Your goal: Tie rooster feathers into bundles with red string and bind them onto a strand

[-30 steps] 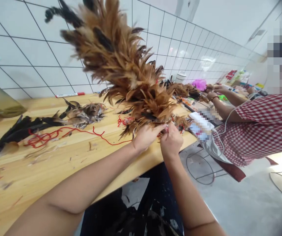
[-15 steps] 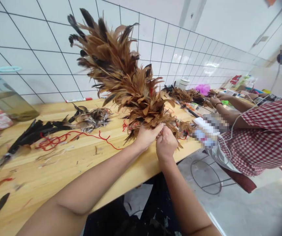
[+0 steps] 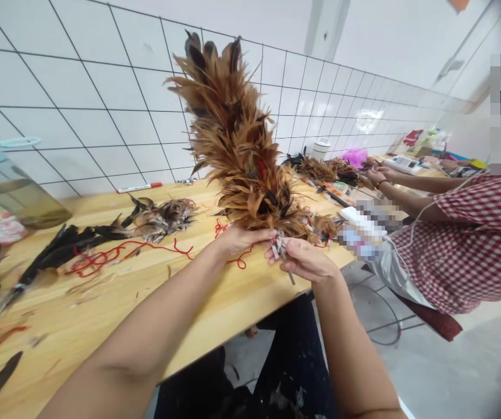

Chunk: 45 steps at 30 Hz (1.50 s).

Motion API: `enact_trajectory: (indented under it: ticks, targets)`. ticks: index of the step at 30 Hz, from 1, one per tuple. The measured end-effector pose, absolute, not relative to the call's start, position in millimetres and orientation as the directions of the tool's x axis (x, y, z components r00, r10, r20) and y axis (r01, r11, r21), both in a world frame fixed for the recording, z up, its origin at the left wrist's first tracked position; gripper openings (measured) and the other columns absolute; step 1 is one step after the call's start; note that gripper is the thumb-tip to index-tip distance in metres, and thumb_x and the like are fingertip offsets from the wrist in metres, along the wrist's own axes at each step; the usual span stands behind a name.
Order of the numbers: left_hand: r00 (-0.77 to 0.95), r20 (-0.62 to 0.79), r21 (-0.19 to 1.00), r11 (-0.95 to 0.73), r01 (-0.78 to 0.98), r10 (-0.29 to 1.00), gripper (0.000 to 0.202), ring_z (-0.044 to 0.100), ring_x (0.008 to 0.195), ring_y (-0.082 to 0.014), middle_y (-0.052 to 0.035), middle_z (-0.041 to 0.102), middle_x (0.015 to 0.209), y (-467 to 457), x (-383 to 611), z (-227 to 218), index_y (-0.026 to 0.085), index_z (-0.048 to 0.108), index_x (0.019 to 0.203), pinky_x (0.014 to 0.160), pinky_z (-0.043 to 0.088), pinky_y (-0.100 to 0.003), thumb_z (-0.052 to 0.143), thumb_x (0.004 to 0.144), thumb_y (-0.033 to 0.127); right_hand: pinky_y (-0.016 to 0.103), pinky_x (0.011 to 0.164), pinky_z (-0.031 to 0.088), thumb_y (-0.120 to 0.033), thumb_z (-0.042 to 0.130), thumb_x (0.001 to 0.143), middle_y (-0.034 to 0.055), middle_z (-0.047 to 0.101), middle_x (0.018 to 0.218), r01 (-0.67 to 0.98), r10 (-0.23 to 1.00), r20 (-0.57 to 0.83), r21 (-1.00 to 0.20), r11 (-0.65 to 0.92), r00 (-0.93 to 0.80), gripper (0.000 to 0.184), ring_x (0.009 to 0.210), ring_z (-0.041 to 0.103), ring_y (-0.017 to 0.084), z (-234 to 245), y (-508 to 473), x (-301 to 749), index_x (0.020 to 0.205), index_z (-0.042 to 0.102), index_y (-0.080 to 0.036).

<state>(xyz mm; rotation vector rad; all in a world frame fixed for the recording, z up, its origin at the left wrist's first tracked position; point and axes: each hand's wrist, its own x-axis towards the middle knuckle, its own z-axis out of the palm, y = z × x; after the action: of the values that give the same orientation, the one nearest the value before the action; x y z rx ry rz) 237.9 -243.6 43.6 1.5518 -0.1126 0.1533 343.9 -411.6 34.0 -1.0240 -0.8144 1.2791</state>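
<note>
A large brown and black feather duster (image 3: 241, 139) stands tilted over the table, its top leaning left toward the tiled wall. My left hand (image 3: 241, 240) grips it just under the lowest feathers, thumb stretched toward the bound quill ends (image 3: 280, 247). Around those quill ends and the thin stick below them, the fingers of my right hand (image 3: 311, 260) are closed. A loop of red string (image 3: 241, 263) hangs below my left hand. Feathers hide part of the left fingers.
Left on the wooden table (image 3: 145, 314) are a water bottle (image 3: 23, 198), black feathers (image 3: 67, 241), a bundle of short feathers (image 3: 167, 218) and red string (image 3: 97, 259). A marker (image 3: 139, 187) lies by the wall. At right, a co-worker in a checked shirt (image 3: 472, 238) handles feathers near a white power strip (image 3: 361, 224).
The feather duster has swung more upright, its top moving right. My right hand has turned and opened out from a fist, now showing the quill ends and stick. My left hand shifted slightly left.
</note>
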Motion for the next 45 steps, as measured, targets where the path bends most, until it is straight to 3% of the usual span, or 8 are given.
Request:
enact_trajectory:
  ticks: [3, 10, 14, 19, 22, 30, 36, 45]
  targets:
    - [0.985, 0.140, 0.989, -0.030, -0.144, -0.101, 0.043, 0.060, 0.061, -0.0127, -0.0045, 0.064, 0.060, -244, 235, 44, 0.011, 0.066, 0.066, 0.066, 0.048, -0.025, 0.067, 0.082, 0.051, 0.014, 0.043, 0.028, -0.053, 0.085, 0.064, 0.0062, 0.066, 0.074, -0.485, 0.993, -0.075, -0.874, -0.022, 0.090, 0.048, 0.066, 0.059, 0.010, 27, -404, 340, 0.084, 0.065, -0.014]
    - [0.970, 0.182, 0.983, -0.035, -0.179, 0.164, 0.034, 0.066, 0.083, -0.0172, -0.0065, 0.072, 0.082, -239, 242, 29, 0.015, 0.072, 0.080, 0.083, 0.054, -0.032, 0.078, 0.071, 0.048, 0.015, 0.042, 0.016, -0.048, 0.084, 0.066, -0.0086, 0.041, 0.052, -0.503, 0.960, -0.058, -0.859, 0.092, 0.276, 0.043, 0.044, 0.023, 0.001, 25, -392, 320, 0.074, 0.057, -0.015]
    - [0.950, 0.196, 0.980, -0.062, -0.187, 0.244, 0.042, 0.067, 0.091, -0.0193, -0.0080, 0.073, 0.092, -238, 248, 24, 0.015, 0.073, 0.088, 0.093, 0.052, -0.036, 0.082, 0.064, 0.048, 0.017, 0.042, 0.017, -0.054, 0.085, 0.059, -0.0062, 0.045, 0.056, -0.369, 0.845, -0.045, -0.911, 0.185, 0.534, 0.050, 0.047, 0.028, 0.003, 20, -385, 316, 0.068, 0.053, -0.017]
    - [0.946, 0.213, 0.977, -0.054, -0.207, 0.243, 0.039, 0.063, 0.070, -0.0160, -0.0063, 0.067, 0.071, -243, 259, 19, 0.014, 0.065, 0.074, 0.071, 0.053, -0.030, 0.076, 0.071, 0.052, 0.020, 0.042, 0.019, -0.057, 0.084, 0.057, -0.0044, 0.049, 0.061, -0.271, 0.714, 0.006, -0.923, 0.273, 0.700, 0.051, 0.051, 0.032, 0.005, 18, -375, 319, 0.068, 0.052, -0.019]
    - [0.892, 0.269, 0.963, -0.078, -0.259, 0.363, 0.033, 0.057, 0.065, -0.0116, -0.0005, 0.060, 0.066, -249, 266, 15, 0.016, 0.056, 0.071, 0.065, 0.047, -0.025, 0.074, 0.071, 0.044, 0.021, 0.042, 0.017, -0.059, 0.083, 0.057, -0.0060, 0.044, 0.056, -0.277, 0.666, 0.002, -0.909, 0.312, 0.746, 0.052, 0.050, 0.030, 0.006, 15, -371, 323, 0.070, 0.053, -0.019]
    - [0.769, 0.459, 0.801, -0.582, -0.142, 0.445, 0.004, 0.044, 0.057, -0.0092, 0.0054, 0.048, 0.060, -272, 258, 23, 0.018, 0.052, 0.077, 0.059, 0.036, -0.022, 0.052, 0.081, 0.018, 0.021, 0.042, 0.017, -0.055, 0.077, 0.063, -0.0078, 0.042, 0.054, -0.191, 0.543, 0.055, -0.902, 0.387, 0.838, 0.047, 0.047, 0.026, 0.005, 2, -365, 328, 0.067, 0.045, -0.021]
    - [0.766, 0.541, 0.677, -0.720, -0.152, 0.348, 0.009, 0.043, 0.058, -0.0099, 0.0045, 0.048, 0.061, -276, 255, 23, 0.019, 0.050, 0.075, 0.060, 0.034, -0.023, 0.049, 0.083, 0.016, 0.020, 0.040, 0.014, -0.052, 0.083, 0.060, -0.0095, 0.041, 0.051, -0.318, 0.638, 0.031, -0.848, 0.425, 0.770, 0.050, 0.041, 0.019, 0.002, 4, -369, 335, 0.066, 0.044, -0.021]
    - [0.831, 0.428, 0.791, -0.592, -0.155, 0.355, 0.007, 0.045, 0.058, -0.0086, 0.0040, 0.052, 0.063, -276, 260, 16, 0.018, 0.053, 0.074, 0.058, 0.035, -0.021, 0.050, 0.080, 0.019, 0.019, 0.037, 0.017, -0.050, 0.080, 0.068, -0.0081, 0.042, 0.051, -0.349, 0.701, 0.026, -0.854, 0.386, 0.712, 0.042, 0.039, 0.022, 0.003, 9, -384, 345, 0.079, 0.057, -0.018]
